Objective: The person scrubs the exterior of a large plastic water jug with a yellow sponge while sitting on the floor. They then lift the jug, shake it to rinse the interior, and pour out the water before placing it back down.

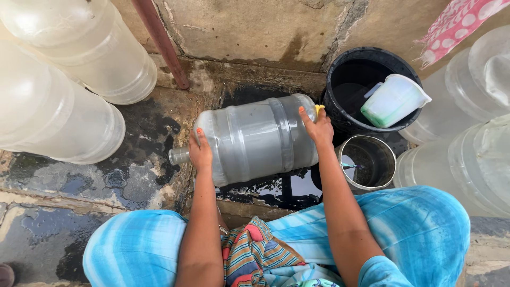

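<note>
Jug (pixel 255 139) is lain on its side at frame centre, neck pointed left, over a wet dark drain patch (pixel 276 188). Left hand (pixel 200 150) fingers are spread flat and pressed on the jug's shoulder near the neck, not clenched. Right hand (pixel 317 127) fingers are laid open on the jug's base end at centre right; a small yellow piece (pixel 319 108) is seen at the fingertips, whether it is gripped cannot be told. Just right of the base, a black bucket (pixel 340 114) is placed at upper right with a white measuring cup (pixel 394 100) inside. Below it, a metal pot (pixel 382 178) is set, near the right forearm. Big empty jugs are stacked at upper left (pixel 79 79) and far right (pixel 473 149). Blue striped skirt (pixel 414 228) is seen along the bottom of the frame.
</note>
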